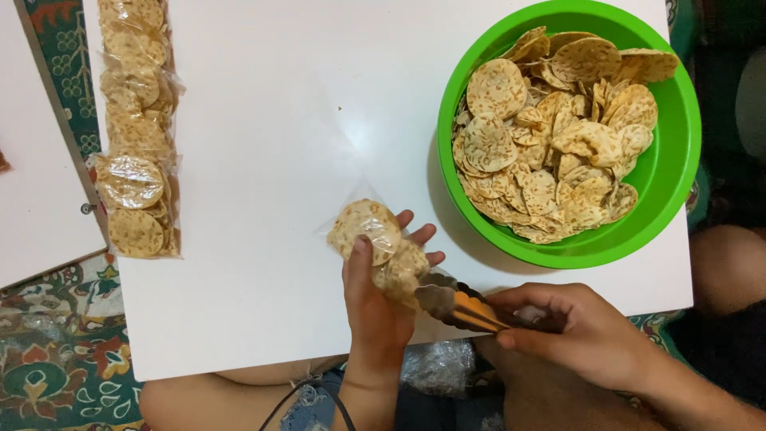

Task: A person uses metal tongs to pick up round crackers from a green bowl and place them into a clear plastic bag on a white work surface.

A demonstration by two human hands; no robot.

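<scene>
The white bench [319, 120] fills most of the view, set over a patterned rug [48, 351] that shows along the edge at nine and seven o'clock. At two o'clock on the bench stands a round green bowl [678, 160], heaped with thin, speckled round crackers [550, 136]. At ten o'clock, along the bench's edge, lies a row of filled clear bags of crackers [136, 128], touching one another end to end.

Near the middle, toward six o'clock, the left hand [375, 299] holds a small clear bag [375, 239] partly filled with crackers. The hand is curled about the bag, thumb pressed on the top cracker through the plastic, fingertips showing past the bag's far side. The bag sits just above the bench's near edge, well apart from the row and near the bowl's rim at its lower left.

At five o'clock, the right hand [574, 327] is closed around the handles of a pair of tongs [459, 307] with orange-trimmed arms, fingers wrapped and thumb along the top. The tongs point toward nine o'clock, their scalloped metal tips at the mouth of the bag, touching or just beside the crackers in it; whether they grip a cracker I cannot tell.
</scene>
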